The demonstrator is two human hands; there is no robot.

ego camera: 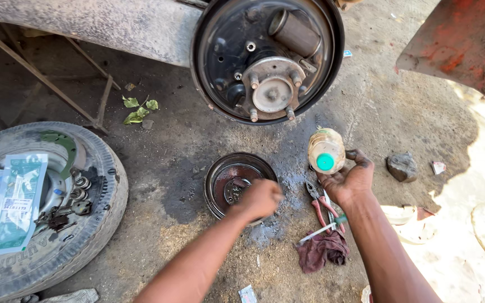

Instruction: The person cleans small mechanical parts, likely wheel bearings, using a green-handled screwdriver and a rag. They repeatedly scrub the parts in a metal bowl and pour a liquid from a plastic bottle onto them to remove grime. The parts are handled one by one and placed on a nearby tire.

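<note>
Left hand (pixel 260 197) fisted inside rusty drum (pixel 237 182) on ground, contents of grip hidden. Right hand (pixel 348 180) clamped round plastic bottle (pixel 326 150), green cap up, just right of drum. Pliers (pixel 320 203) and rag (pixel 324 249) near drum; tyre (pixel 46 207) well left.

left hand (pixel 260 197) fisted, reaching down, right hand (pixel 348 178) curled, gripping

Left hand (pixel 259 197) reaches into brake drum (pixel 237 182) – right hand (pixel 348 180) grips green-capped plastic bottle (pixel 326 150) beside pliers (pixel 320 201).
</note>
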